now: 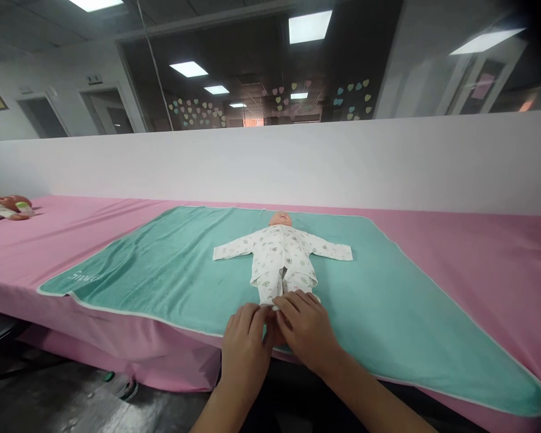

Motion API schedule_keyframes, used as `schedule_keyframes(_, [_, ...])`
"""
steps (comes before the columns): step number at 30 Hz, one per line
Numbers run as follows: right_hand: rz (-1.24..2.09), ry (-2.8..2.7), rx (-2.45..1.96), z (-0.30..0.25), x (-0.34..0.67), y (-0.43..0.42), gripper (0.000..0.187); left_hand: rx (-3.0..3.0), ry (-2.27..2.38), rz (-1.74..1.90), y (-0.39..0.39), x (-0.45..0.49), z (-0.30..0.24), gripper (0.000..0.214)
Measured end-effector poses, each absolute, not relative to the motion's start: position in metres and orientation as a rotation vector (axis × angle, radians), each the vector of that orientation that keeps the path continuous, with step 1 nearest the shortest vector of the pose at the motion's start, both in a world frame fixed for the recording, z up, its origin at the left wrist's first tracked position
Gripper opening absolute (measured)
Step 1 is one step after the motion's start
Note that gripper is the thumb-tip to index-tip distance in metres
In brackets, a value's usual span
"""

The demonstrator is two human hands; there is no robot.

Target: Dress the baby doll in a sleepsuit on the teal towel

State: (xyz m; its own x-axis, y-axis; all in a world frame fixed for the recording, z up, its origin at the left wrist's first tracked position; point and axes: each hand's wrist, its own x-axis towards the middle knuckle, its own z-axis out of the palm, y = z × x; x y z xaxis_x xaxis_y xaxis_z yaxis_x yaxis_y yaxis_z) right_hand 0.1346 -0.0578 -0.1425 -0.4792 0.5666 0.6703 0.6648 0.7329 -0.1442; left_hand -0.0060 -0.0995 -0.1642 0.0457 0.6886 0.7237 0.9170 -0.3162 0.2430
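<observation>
A baby doll (282, 255) in a white patterned sleepsuit lies on its back on a teal blanket (162, 264), arms spread, head towards the white wall. My left hand (246, 343) and my right hand (304, 325) rest side by side at the doll's feet. The fingers of both curl down onto the trouser cuffs, which they partly cover. What the fingertips pinch is hidden.
The blanket is spread cornerwise over a long table with a pink cover (455, 252), one corner hanging over the near edge. Another doll (11, 207) lies at the far left. A white partition (270, 162) runs behind the table. Dark floor (72, 397) shows below left.
</observation>
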Motion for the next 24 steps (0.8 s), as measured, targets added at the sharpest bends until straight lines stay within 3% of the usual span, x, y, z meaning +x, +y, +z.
schedule_keyframes(6, [-0.256,-2.208,-0.841,-0.144,0.137,-0.066,0.017,-2.047,-1.625,-1.067,-0.094,-0.004,-0.163,0.009])
schedule_keyframes(13, [-0.172,-2.240,-0.953,-0.150,0.140,-0.074,0.006,-2.302,-1.774,-1.432,-0.126,0.002,-0.158,0.011])
schedule_keyframes(24, [-0.039,-2.013,-1.292,-0.170,0.163,-0.106,0.008,-2.054,-1.683,-1.104,-0.125,-0.009,-0.194,0.017])
